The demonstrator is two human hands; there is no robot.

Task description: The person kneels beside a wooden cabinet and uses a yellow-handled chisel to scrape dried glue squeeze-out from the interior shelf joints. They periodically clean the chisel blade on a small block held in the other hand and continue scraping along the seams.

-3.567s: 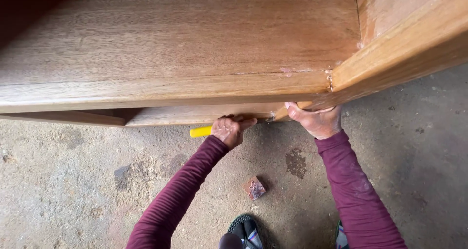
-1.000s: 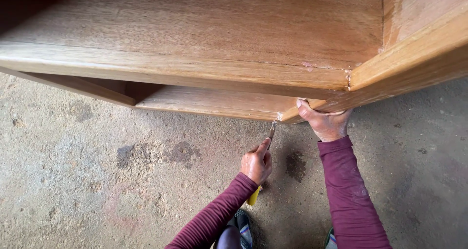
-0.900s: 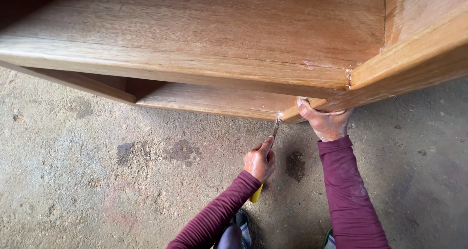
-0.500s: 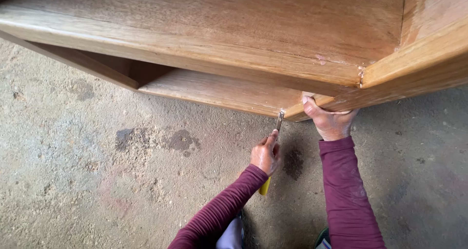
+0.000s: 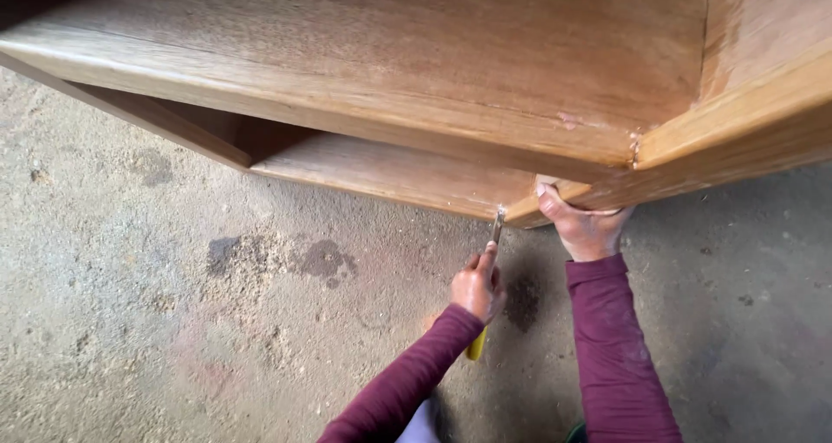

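Observation:
A large wooden cabinet frame point(image 5: 451, 79) fills the top of the head view, with a lower board point(image 5: 390, 170) beneath its front rail. My left hand point(image 5: 478, 285) grips a thin tool with a yellow handle point(image 5: 476, 346); its metal blade point(image 5: 497, 226) points up and touches the lower board's edge near the corner joint. My right hand point(image 5: 582, 226) presses up against the underside of the frame at that corner, fingers hooked on the wood. Both arms wear maroon sleeves.
Rough concrete floor point(image 5: 173, 339) lies below, dusted with sawdust and marked by dark stains point(image 5: 325, 257). A filled patch shows at the frame's mitred corner point(image 5: 637, 144). The frame's right rail point(image 5: 745, 114) slants away to the upper right.
The view has shifted so the frame's corner sits further right. My left hand, earlier up under the board, now holds the tool upright with its blade tip at the board edge. My right hand stays at the corner.

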